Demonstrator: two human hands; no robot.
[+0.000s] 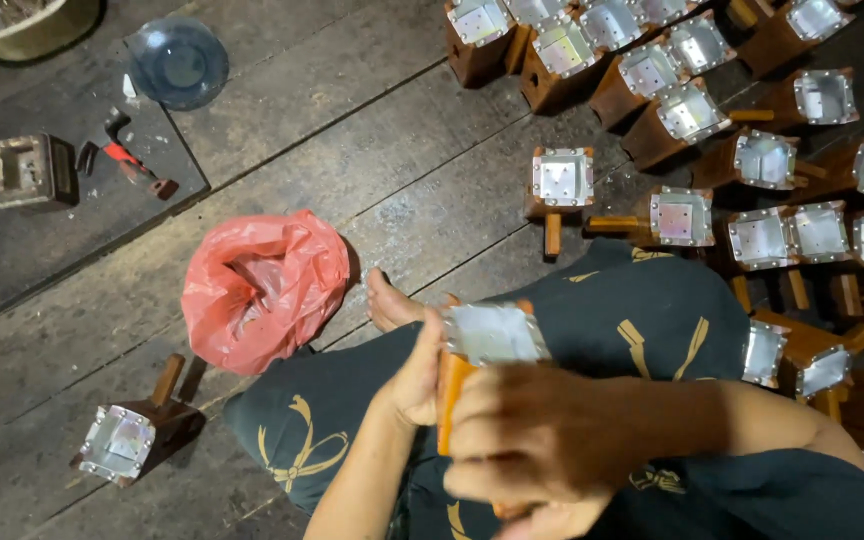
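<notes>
Both my hands hold one wooden box with a shiny metal plate [490, 333] on its top, over my lap. My left hand [414, 372] grips its left side. My right hand [537, 432] wraps around its front and covers most of the orange-brown wood. I sit on a dark plank floor in dark trousers with a gold pattern [352, 420], and my bare foot [390, 303] shows just left of the box.
Several more metal-topped wooden boxes [692, 110] crowd the upper right; one [561, 180] stands apart and another [132, 438] lies at lower left. A red plastic bag [262, 288] sits left of my foot. A dark mat carries a hammer [122, 155], a metal block [30, 170] and a glass bowl [177, 62].
</notes>
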